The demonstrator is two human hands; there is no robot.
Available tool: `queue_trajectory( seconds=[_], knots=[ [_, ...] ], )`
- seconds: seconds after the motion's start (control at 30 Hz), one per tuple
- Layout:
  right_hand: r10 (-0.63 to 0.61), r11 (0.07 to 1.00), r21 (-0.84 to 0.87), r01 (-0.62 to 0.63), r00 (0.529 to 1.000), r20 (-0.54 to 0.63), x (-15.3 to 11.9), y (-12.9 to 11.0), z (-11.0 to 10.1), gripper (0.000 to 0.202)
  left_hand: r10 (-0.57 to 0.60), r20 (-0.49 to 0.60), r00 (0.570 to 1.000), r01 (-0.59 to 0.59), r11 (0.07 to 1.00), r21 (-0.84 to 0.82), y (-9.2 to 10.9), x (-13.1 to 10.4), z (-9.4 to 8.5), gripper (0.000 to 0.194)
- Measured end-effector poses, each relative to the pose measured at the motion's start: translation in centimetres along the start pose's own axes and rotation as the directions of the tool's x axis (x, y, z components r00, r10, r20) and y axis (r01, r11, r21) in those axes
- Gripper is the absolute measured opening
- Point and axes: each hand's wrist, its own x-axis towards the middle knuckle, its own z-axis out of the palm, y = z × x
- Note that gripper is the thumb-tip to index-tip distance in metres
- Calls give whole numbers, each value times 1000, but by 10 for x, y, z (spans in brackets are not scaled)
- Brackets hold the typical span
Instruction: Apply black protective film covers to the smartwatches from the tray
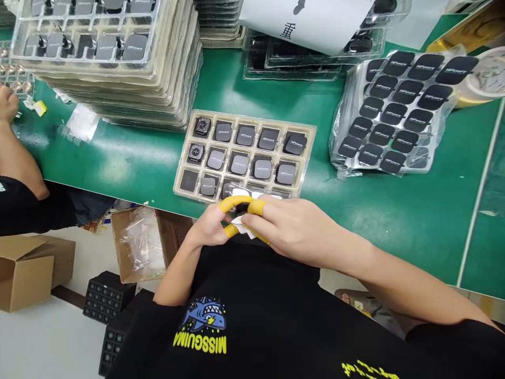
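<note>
Close to the table's front edge, my left hand (213,223) grips a small dark object (242,207), probably a watch body, mostly covered by fingers. Bent over it from the right, my right hand (294,223) pinches a white cloth or tissue (245,227) against it. Yellow finger cots cover several fingertips on both hands. Just beyond them lies a plastic tray (311,138) of square watch bodies, many with a dark "HiFuture" film on top. Two at its left, including this watch body (196,152), show round sensor backs. My hands hide part of its front row.
Tall stacked trays (169,79) stand at back left. Bagged sheets of dark film labels (382,134) and a tape roll (487,73) lie right. White paper (303,23) covers trays behind. A co-worker's hand (7,104) is far left; an open cardboard box (136,245) sits below.
</note>
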Motion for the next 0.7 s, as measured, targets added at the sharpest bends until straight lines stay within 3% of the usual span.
queue_trajectory(
  seconds=[0.23, 0.43, 0.6, 0.7],
  knots=[
    [48, 999, 7, -47, 994, -99, 2, 1, -5, 37, -86, 73, 994, 94, 990, -108, -2, 1, 4, 73],
    [103, 994, -4, -105, 983, -150, -5, 2, -1, 30, -98, -24, 995, 92, 978, -185, -9, -3, 7, 79],
    [250, 963, -53, -265, 948, -195, -27, 8, -8, 8, -37, -166, 985, 7, 983, -182, -6, -3, 4, 76],
    [237, 971, 37, -234, 953, -190, -31, 7, -13, 9, 16, -154, 988, -43, 984, -172, -2, 0, 1, 74]
  ],
)
